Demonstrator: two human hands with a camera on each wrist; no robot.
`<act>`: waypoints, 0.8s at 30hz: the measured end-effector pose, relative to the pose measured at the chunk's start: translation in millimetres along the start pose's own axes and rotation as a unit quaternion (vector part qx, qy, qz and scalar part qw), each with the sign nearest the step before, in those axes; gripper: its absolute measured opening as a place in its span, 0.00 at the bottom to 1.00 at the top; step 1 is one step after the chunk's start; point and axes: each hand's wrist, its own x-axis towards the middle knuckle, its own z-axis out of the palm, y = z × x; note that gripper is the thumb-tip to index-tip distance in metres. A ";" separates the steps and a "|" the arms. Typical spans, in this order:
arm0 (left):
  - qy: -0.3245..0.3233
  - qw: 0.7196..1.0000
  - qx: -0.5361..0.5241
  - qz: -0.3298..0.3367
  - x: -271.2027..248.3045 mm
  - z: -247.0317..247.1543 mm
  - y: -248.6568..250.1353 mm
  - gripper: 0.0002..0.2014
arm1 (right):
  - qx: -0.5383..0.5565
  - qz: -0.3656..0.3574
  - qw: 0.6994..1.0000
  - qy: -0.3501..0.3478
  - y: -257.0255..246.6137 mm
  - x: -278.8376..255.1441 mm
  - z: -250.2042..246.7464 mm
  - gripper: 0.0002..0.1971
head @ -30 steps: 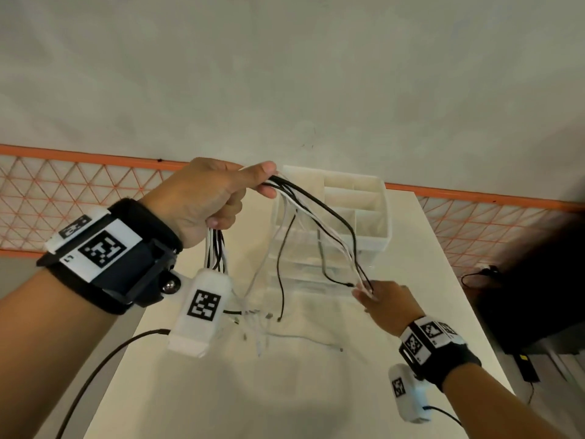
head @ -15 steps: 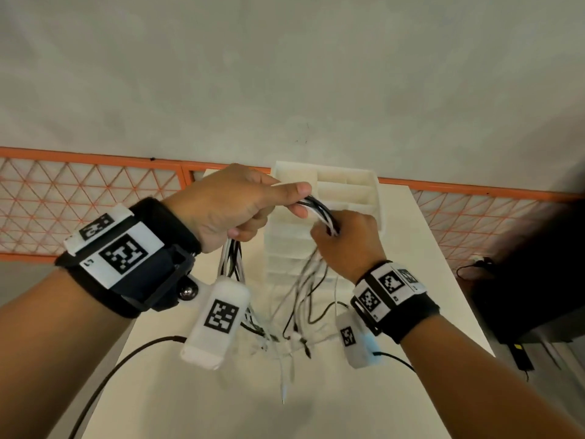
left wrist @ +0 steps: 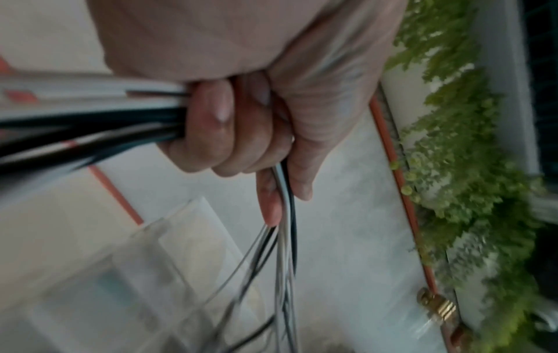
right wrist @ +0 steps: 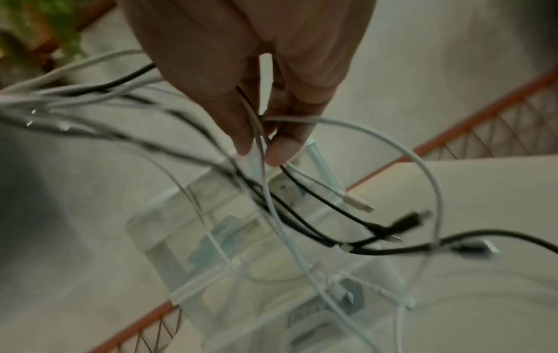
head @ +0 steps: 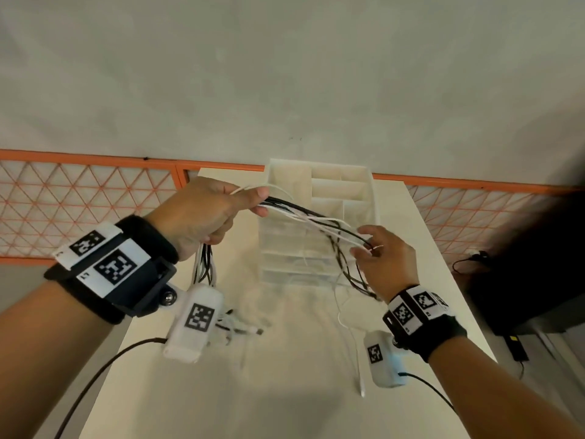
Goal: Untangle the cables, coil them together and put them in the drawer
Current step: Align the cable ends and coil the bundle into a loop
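A bundle of black and white cables (head: 304, 213) stretches in the air between my two hands. My left hand (head: 205, 213) grips one end in a fist, thumb on top, with loose ends hanging below it (left wrist: 283, 234). My right hand (head: 384, 258) pinches a few strands between thumb and fingers (right wrist: 259, 133) lower to the right; the rest loop down with their plugs (right wrist: 404, 222) dangling. Behind the cables stands a clear plastic drawer unit (head: 319, 236) with an open white tray on top, on the white table (head: 269, 375).
An orange lattice railing (head: 88, 204) runs behind the table. A black object (head: 522, 280) with a cord sits off the table's right edge. Green plants (left wrist: 453, 167) show beyond the railing. A white cable end (head: 361, 388) trails on the table near its front.
My right hand came up to the left hand's grip, then slid away down and to the right along the cables, pulling the bundle out straight between the hands.
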 end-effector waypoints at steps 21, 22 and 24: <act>-0.010 0.995 -0.098 0.026 -0.7 -9.8 19.0 0.20 | -0.253 0.129 0.942 -0.180 106.0 -4.8 14.1 0.14; -0.001 0.993 -0.112 0.031 -0.1 -13.0 21.4 0.19 | -0.262 0.138 0.941 -0.164 107.5 -3.4 11.2 0.12; 0.013 0.990 -0.133 0.041 0.9 -20.6 26.3 0.19 | -0.266 0.168 0.938 -0.147 111.0 -5.8 6.7 0.13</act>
